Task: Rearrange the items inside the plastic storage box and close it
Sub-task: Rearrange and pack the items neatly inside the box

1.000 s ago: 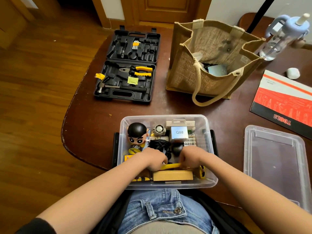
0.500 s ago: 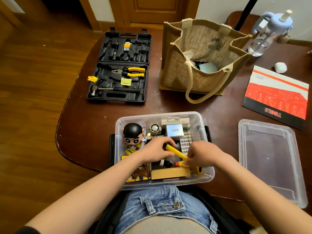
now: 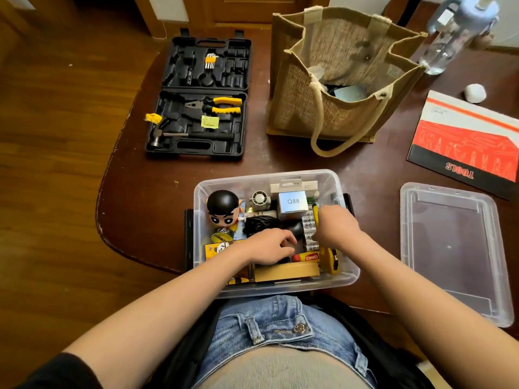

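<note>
The plastic storage box point(image 3: 276, 234) stands open at the near edge of the table point(image 3: 157, 197), just in front of the person's lap, and it is the landmark for all the rest. Inside it the left hand point(image 3: 269, 245) reaches into the middle with curled fingers, touching dark items there; what exactly it holds I cannot tell. The right hand point(image 3: 335, 223) is at the right side of the box, closed around a yellow tool point(image 3: 316, 213) which it seems to stand along the wall beside the pack of batteries point(image 3: 309, 231), probably to free the middle. The figurine point(image 3: 223, 209) fills the far left corner of the box, the Q88 carton point(image 3: 293, 202) the far middle, the Carmex tube point(image 3: 306, 257) and wooden block point(image 3: 286, 272) the near side. The contents are packed tightly, so little free room remains.

To the right of the box lies its lid point(image 3: 452, 248), well apart. Beyond the box stand a jute bag point(image 3: 337, 80) and an open tool case point(image 3: 199, 99).
</note>
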`<move>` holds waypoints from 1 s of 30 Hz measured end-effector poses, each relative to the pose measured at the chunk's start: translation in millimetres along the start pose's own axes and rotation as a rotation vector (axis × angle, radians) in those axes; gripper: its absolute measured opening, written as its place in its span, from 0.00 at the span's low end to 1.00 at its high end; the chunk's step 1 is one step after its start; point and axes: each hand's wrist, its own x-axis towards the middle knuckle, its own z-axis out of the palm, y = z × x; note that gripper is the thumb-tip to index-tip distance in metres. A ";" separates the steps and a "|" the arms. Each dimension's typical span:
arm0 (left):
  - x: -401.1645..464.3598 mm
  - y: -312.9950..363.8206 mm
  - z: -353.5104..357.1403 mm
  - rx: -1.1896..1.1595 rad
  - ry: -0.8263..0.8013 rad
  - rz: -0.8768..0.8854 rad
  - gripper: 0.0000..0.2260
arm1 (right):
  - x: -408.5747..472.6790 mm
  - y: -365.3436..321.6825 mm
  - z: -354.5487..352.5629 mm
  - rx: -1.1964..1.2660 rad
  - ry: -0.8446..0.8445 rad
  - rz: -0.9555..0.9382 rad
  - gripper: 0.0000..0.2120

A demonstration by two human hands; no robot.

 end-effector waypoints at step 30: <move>-14.6 -3.5 -11.4 0.269 0.304 -0.010 0.18 | 20.4 -11.3 36.0 -0.415 0.030 -0.127 0.15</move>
